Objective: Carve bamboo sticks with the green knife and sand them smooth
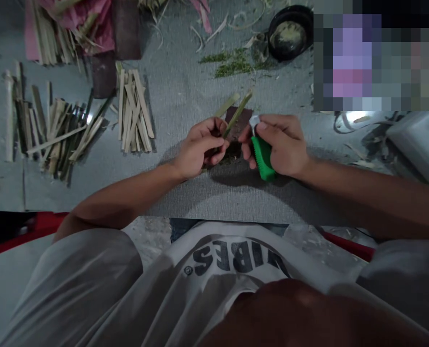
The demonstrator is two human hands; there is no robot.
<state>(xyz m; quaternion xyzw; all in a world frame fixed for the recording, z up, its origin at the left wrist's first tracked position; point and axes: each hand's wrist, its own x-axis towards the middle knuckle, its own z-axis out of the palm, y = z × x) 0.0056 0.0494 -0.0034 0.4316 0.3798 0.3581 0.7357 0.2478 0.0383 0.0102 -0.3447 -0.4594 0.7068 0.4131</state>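
My left hand (203,147) is closed around a narrow greenish bamboo strip (239,113), which slants up and to the right from the fingers. A utility knife (262,156) with a green, ridged handle and a pale metal end is gripped in my right hand (285,142). Its metal end points up, away from my body, and sits just right of the strip, apart from it. Beneath the hands lies a dark brown patch of sheet (239,119) with another pale strip (228,104) beside it.
Several cut bamboo strips (135,113) lie in a bundle at the left, with a looser pile (60,135) farther left. Pink plastic (100,29) holds more strips. Green shavings (232,63) lie near a black bowl (290,33). A white box (420,144) stands at right.
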